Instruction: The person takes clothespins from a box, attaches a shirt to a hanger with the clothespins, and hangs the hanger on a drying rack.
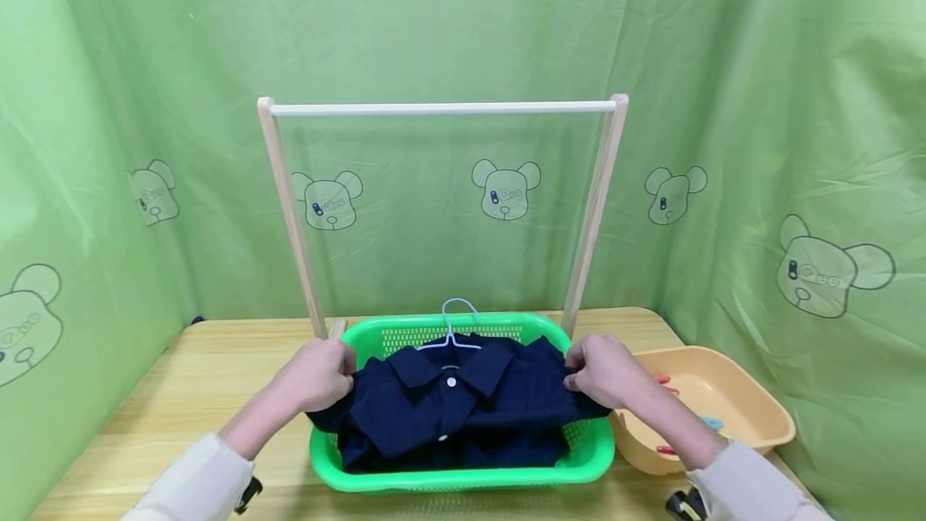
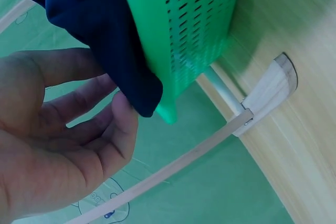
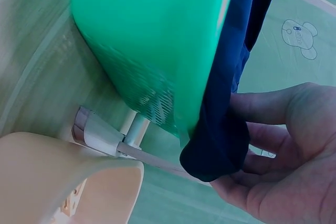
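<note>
A dark navy button-up shirt (image 1: 463,396) lies over the green basket (image 1: 463,479), its collar and white buttons facing up. Out of the collar rises the hook of a pale hanger (image 1: 450,336), whose shoulders are mostly covered by cloth. My left hand (image 1: 323,374) pinches the shirt at its left side; the left wrist view shows the thumb and fingers on the dark fabric (image 2: 121,51) beside the basket's rim. At the opposite side my right hand (image 1: 602,370) pinches the shirt, and the right wrist view shows the fabric (image 3: 212,145) between thumb and fingers.
Behind the basket stands a wooden rack with a white crossbar (image 1: 444,109). To the right, an orange basin (image 1: 723,364) holds several red pieces and a blue one. Everything rests on a wooden table (image 1: 195,400), enclosed by green curtains (image 1: 448,47) printed with bear heads.
</note>
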Tool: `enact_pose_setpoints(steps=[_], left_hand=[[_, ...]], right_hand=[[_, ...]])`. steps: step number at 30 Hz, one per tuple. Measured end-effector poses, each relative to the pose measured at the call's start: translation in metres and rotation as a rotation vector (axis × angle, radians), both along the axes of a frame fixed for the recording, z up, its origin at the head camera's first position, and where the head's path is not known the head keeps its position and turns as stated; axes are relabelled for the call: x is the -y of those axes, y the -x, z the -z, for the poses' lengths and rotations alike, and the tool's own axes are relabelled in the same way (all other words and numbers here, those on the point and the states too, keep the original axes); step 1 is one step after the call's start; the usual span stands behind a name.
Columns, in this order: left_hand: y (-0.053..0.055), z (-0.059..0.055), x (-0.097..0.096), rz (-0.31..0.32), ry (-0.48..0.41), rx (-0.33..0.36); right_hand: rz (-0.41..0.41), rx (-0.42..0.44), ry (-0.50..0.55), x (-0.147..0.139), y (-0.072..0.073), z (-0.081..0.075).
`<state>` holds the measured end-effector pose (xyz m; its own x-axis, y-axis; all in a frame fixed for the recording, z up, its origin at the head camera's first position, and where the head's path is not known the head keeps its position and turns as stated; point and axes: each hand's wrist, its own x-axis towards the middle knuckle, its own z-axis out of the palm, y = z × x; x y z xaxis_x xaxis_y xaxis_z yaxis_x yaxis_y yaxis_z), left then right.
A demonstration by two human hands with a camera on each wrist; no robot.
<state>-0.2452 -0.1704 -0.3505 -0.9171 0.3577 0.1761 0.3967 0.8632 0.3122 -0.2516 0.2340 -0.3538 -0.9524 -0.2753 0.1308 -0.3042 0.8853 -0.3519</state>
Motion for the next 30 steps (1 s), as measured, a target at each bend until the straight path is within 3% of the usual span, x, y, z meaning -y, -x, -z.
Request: enact_pose_setpoints(steps=[9,17,30], left_hand=[[-0.003,-0.006,-0.003,-0.017,-0.051,-0.083],[-0.001,-0.007,-0.001,-0.062,-0.108,-0.156],[0.0,-0.007,-0.001,-0.129,-0.207,-0.265]], right_hand=[[0.046,-0.023,0.019,-0.001,-0.002,-0.003],[0.047,-0.111,0.052,0.001,-0.003,-0.007],[0.063,-0.143,0.182,0.002,-0.003,-0.014]])
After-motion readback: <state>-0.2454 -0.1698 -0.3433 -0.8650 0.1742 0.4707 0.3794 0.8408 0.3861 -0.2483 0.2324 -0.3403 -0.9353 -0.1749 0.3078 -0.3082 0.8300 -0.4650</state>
